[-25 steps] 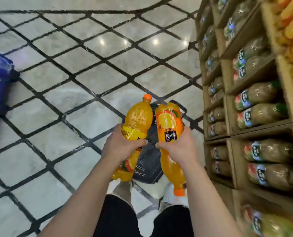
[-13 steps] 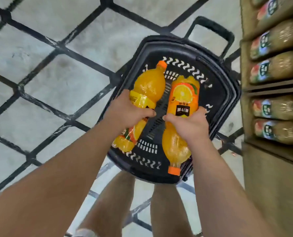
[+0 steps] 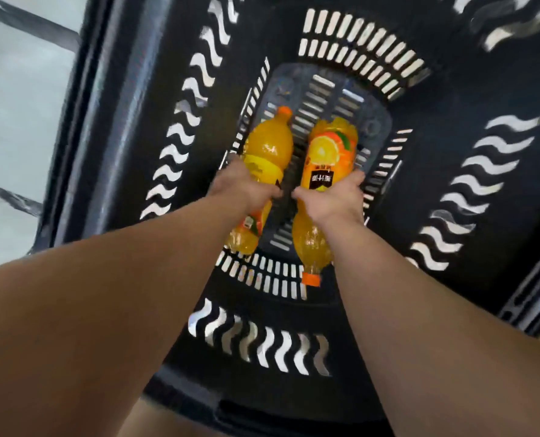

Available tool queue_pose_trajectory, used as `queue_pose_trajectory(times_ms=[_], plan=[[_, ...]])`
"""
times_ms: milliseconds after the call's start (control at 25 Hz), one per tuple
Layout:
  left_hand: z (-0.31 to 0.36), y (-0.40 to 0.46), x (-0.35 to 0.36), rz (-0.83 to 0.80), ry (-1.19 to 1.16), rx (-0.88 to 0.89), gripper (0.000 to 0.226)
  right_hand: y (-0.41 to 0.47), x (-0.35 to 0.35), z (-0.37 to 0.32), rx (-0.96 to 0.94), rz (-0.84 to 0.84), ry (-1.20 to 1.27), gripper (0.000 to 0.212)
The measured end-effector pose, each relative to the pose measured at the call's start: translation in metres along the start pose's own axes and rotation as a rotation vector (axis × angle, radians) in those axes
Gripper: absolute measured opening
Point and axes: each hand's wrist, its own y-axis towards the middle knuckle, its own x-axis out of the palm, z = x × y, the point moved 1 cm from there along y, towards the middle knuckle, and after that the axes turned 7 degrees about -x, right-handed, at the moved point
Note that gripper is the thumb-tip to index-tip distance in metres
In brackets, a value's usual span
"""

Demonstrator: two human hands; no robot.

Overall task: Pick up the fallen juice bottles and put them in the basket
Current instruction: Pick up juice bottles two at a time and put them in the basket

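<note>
Both my arms reach deep into a black slotted basket [image 3: 451, 171]. My left hand [image 3: 243, 187] grips an orange juice bottle [image 3: 270, 146] round its middle, cap pointing away from me. My right hand [image 3: 331, 200] grips a second orange juice bottle [image 3: 328, 152] round its labelled middle, with its orange cap pointing toward me. The two bottles lie side by side, low over the basket's floor; I cannot tell whether they touch it.
The basket's walls, cut with wavy openings, fill nearly the whole view. Pale marble floor with dark lines [image 3: 16, 99] shows past the left rim. My bare legs are under the near rim.
My view has dropped close to the basket, and both hands have carried the bottles down from above the rim to near the basket's bottom.
</note>
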Motion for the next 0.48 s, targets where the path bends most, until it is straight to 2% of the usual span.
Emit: queue_pose_trajectory(times_ms=[160, 320, 480], plan=[[0.005, 0.010, 0.015, 0.038, 0.007, 0.048, 0.099, 0.014, 0.014, 0.010, -0.038, 0.042, -0.026, 0.110], [0.012, -0.005, -0.003, 0.052, 0.108, 0.113, 0.070, 0.001, -0.004, 0.004, -0.071, -0.006, -0.081, 0.076], [0.033, -0.056, -0.053, -0.006, 0.381, 0.269, 0.060, -0.037, -0.053, -0.032, -0.130, -0.145, -0.232, 0.051]])
